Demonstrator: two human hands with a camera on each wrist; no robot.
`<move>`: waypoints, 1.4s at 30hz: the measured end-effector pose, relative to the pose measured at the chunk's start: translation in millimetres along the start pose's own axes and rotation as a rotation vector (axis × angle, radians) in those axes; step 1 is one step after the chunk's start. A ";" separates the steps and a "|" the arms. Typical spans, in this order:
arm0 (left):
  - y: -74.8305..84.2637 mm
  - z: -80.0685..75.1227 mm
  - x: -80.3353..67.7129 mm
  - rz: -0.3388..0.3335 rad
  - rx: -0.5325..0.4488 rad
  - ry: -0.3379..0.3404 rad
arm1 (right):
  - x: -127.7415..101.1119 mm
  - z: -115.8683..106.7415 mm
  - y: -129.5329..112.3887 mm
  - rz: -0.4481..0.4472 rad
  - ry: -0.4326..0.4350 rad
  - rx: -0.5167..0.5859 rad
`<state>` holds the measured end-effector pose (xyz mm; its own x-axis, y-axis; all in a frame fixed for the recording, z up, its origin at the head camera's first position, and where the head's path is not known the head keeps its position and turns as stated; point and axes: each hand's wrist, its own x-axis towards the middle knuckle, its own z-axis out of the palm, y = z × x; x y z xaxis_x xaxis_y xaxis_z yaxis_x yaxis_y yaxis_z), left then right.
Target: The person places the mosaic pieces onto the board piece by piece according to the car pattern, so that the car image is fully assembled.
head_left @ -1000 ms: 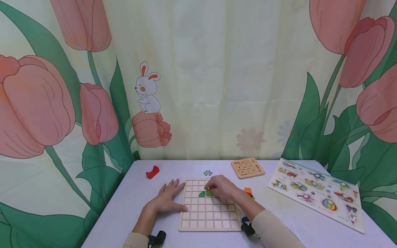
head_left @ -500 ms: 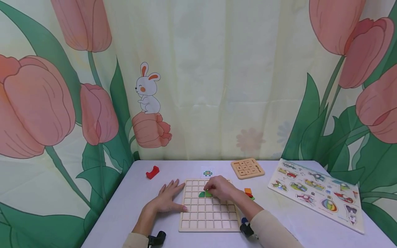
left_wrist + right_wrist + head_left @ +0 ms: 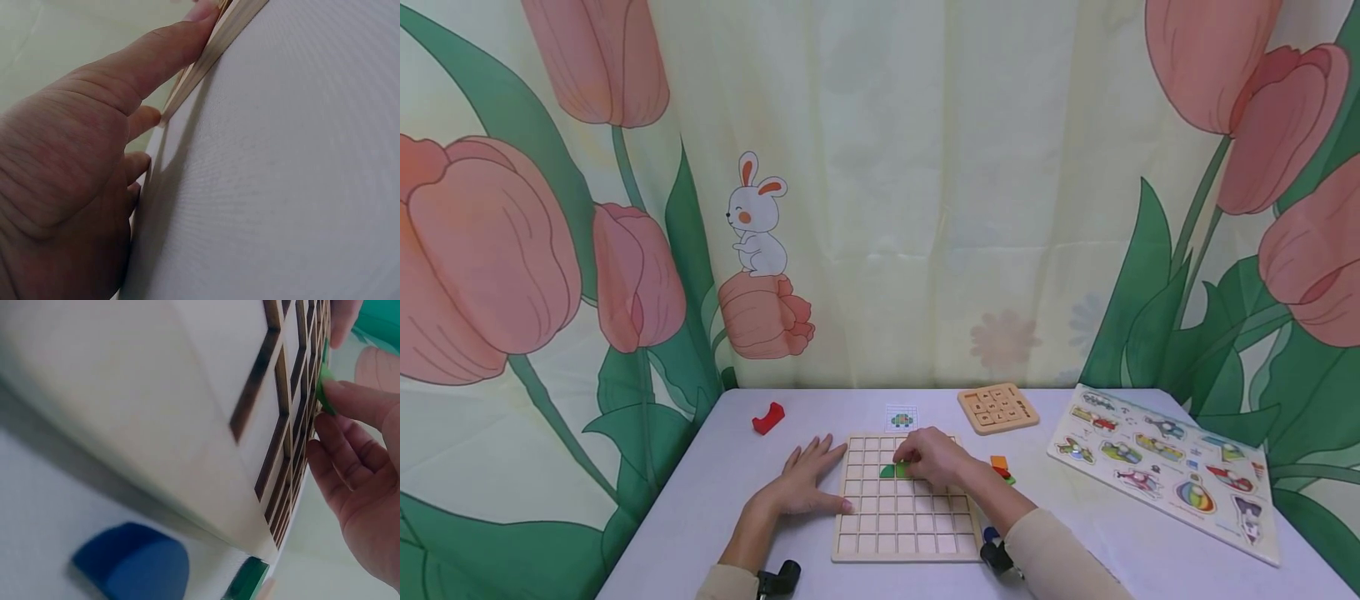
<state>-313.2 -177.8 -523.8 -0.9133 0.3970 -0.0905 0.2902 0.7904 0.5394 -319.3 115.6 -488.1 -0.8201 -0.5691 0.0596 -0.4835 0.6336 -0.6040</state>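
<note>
A wooden grid board (image 3: 917, 524) with square cells lies on the white table. My left hand (image 3: 805, 482) is spread at its left side, thumb on the edge and fingertips by the upper left corner; the left wrist view shows the thumb (image 3: 169, 53) against the wooden rim. Over the board's upper middle, my right hand (image 3: 934, 456) pinches a light green block (image 3: 902, 471). In the right wrist view the green block (image 3: 324, 387) sits between thumb and fingers, right at the grid. Just left of it, a dark green quarter-round block (image 3: 887, 472) lies in a cell.
A pattern card (image 3: 901, 418) lies behind the board, a red curved block (image 3: 768, 418) back left. A wooden number puzzle (image 3: 997, 408) and a picture puzzle board (image 3: 1165, 471) are to the right. Orange (image 3: 998, 462) and blue (image 3: 140, 562) blocks lie beside the board's right edge.
My right hand has shifted very slightly at the same place, still pinching the light green block. The left hand keeps its place at the board's edge.
</note>
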 end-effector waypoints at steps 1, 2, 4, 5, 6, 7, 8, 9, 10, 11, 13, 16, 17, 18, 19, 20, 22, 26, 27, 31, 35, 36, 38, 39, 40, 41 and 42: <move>0.1 0.2 0.0 -0.001 -0.001 -0.002 | -0.4 0.2 -0.4 0.006 -0.004 -0.002; 0.1 0.3 0.2 -0.002 -0.004 -0.002 | -0.6 0.5 -0.6 0.007 -0.005 -0.002; 0.0 0.5 0.6 -0.002 -0.007 -0.001 | -1.0 0.8 -1.2 0.021 -0.010 -0.006; -0.2 0.5 0.8 -0.002 -0.007 -0.001 | -1.0 1.1 -1.3 0.026 -0.012 -0.011; -0.3 0.6 1.0 -0.004 -0.004 -0.002 | -0.9 1.4 -1.3 0.028 -0.013 -0.018; -0.4 0.6 1.1 -0.004 -0.004 -0.003 | -0.6 2.0 -1.1 0.024 -0.014 -0.028; -0.7 0.7 1.2 -0.005 -0.002 -0.003 | -0.4 2.6 -0.8 0.022 -0.015 -0.038; -1.0 0.8 1.2 -0.007 0.002 -0.004 | -0.2 3.3 -0.5 0.021 -0.018 -0.050; -1.4 1.0 1.3 -0.010 0.007 -0.007 | -0.1 4.1 -0.2 0.013 -0.019 -0.062; -1.8 1.2 1.2 -0.012 0.010 -0.008 | 0.1 4.9 0.3 0.005 -0.018 -0.070; -2.8 2.0 1.2 -0.016 0.015 -0.009 | 0.2 6.2 0.6 -0.010 -0.020 -0.088; -3.5 2.6 0.9 -0.018 0.017 -0.010 | -0.1 7.1 -0.6 -0.011 -0.029 -0.118; -3.3 2.7 0.7 -0.018 0.012 -0.009 | -0.3 7.3 -1.2 -0.010 -0.032 -0.129; -3.3 2.9 0.6 -0.018 0.011 -0.010 | -0.5 7.3 -1.8 -0.009 -0.035 -0.143; -3.1 3.0 0.6 -0.017 0.008 -0.009 | -0.7 7.3 -2.4 -0.008 -0.039 -0.157; -2.9 3.1 0.6 -0.017 0.007 -0.009 | -1.1 7.3 -3.1 -0.006 -0.042 -0.169; -2.8 3.4 0.7 -0.017 0.005 -0.010 | -2.4 6.7 -4.0 -0.007 -0.044 -0.192; -2.0 3.1 1.1 -0.015 0.004 -0.009 | -7.5 3.2 -4.7 0.017 -0.034 -0.197; -1.7 2.7 1.2 -0.015 0.003 -0.007 | -9.2 1.8 -4.6 0.025 -0.027 -0.190; -0.1 1.1 1.0 -0.017 0.004 -0.007 | -18.4 -3.6 -2.8 0.060 0.019 -0.158; 0.7 0.3 -0.1 -0.016 0.009 -0.006 | -31.3 -8.4 -1.3 0.065 0.087 -0.134; 0.8 0.4 -0.3 -0.016 0.009 -0.003 | -34.8 -9.4 -1.1 0.060 0.109 -0.126; 1.3 0.1 -0.8 -0.014 0.010 0.000 | -42.5 -11.5 -0.6 0.046 0.157 -0.115; 1.4 0.1 -1.0 -0.014 0.010 0.000 | -46.1 -12.3 -0.1 0.040 0.183 -0.111; 1.1 0.4 -0.9 -0.016 0.010 0.000 | -50.1 -13.4 -0.1 0.042 0.204 -0.105; 1.2 0.3 -0.8 -0.016 0.007 0.000 | -53.8 -14.8 0.2 0.040 0.225 -0.098; 1.1 0.2 -0.6 -0.014 0.003 0.002 | -57.5 -16.1 1.0 0.043 0.241 -0.094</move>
<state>-312.2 -177.1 -523.3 -0.9177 0.3855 -0.0964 0.2786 0.7972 0.5356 -277.6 157.4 -479.3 -0.8841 -0.4066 0.2303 -0.4641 0.7067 -0.5340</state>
